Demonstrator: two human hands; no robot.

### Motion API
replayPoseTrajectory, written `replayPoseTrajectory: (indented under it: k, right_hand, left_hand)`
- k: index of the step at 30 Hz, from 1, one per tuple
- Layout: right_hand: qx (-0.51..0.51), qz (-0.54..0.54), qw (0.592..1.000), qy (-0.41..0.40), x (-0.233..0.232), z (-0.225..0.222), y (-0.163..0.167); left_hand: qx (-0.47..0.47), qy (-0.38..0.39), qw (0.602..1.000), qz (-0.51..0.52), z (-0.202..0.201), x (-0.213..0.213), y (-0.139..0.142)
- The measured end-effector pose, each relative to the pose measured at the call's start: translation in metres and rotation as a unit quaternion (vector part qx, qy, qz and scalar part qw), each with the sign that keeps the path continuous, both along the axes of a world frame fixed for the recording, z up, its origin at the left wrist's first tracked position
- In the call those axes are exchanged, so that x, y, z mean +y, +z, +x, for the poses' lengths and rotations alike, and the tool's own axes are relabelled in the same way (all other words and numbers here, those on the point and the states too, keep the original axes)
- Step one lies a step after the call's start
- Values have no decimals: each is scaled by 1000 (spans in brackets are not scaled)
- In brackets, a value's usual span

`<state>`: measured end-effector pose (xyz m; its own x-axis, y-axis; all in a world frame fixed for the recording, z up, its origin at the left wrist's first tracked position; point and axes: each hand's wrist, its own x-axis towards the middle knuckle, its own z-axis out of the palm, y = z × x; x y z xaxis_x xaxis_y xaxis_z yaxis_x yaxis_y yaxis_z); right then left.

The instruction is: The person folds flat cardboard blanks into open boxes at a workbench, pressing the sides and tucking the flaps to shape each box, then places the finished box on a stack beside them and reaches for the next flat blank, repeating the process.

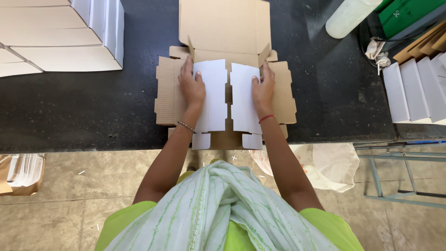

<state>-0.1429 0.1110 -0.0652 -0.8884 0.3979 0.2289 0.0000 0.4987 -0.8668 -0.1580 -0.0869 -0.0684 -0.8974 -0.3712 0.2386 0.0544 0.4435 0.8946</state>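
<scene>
Black counter (93, 107) carries a flat cardboard box blank (226, 28) at centre, its near edge overhanging. Left hand (191, 86) and right hand (263, 88) each press flat, grip open, on 2 white side flaps (213, 93), hiding the brown panels beneath. White box stacks (60, 32) far left are cut off.

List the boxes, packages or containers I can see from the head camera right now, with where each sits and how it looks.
Flat cardboard box blank: table centre, brown, white side flaps folded in under left hand and right hand.
Folded white boxes: far left stack.
White folded boxes: right edge, in a row.
Plastic bottle: top right, pale, translucent.
Green case: top right corner.
</scene>
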Motion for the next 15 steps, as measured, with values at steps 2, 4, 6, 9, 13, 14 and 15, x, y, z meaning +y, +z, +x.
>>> replayPoseTrajectory:
  k: [2, 4, 6, 9, 13, 14, 15]
  right_hand:
    - [-13, 157, 988, -6, -3, 0, -7]
    - [-31, 267, 963, 0, -3, -2, -15]
    - [-47, 303, 951, 31, -2, -4, -24]
    - [-64, 388, 918, 57, 0, -10, -35]
    - [-64, 455, 886, 67, 3, -22, -39]
    - [-42, 451, 888, 77, 5, -24, -39]
    - [-18, 447, 890, 86, 7, -26, -37]
  left_hand:
    - [29, -16, 986, -164, -3, 1, -8]
    - [-8, -53, 978, -201, -4, 1, -17]
    - [-28, -85, 965, -248, -5, -2, -27]
    - [-8, -113, 938, -326, -8, -5, -39]
    - [30, -128, 911, -392, -20, -5, -46]
    - [36, -132, 907, -398, -22, -5, -45]
    - [60, -131, 904, -403, -24, -6, -43]
